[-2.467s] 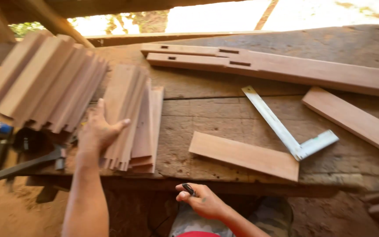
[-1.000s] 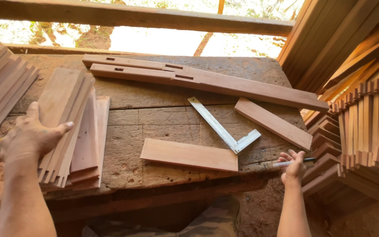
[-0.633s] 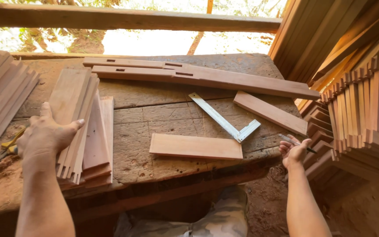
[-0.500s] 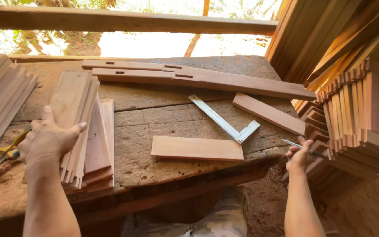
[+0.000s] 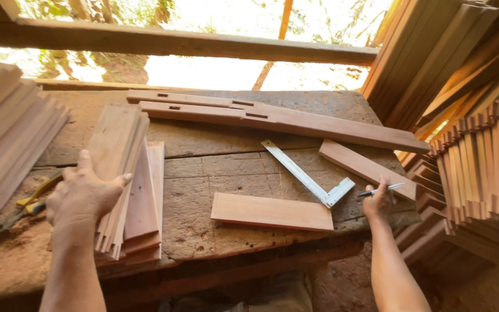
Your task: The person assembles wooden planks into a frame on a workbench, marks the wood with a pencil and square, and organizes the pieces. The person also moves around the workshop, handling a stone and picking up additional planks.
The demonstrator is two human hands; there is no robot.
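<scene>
At the lower left of the frame the left hand (image 5: 82,196) lies spread, fingers splayed, flat on a stack of thin wooden slats (image 5: 123,173) on the worn surface (image 5: 203,173). At the right, the right hand (image 5: 378,202) is closed around a pen (image 5: 382,189) at the surface's edge. A metal square (image 5: 310,176) lies just left of it, with a short board (image 5: 271,212) below the square. Yellow-handled pliers (image 5: 27,205) sit at the far left.
</scene>
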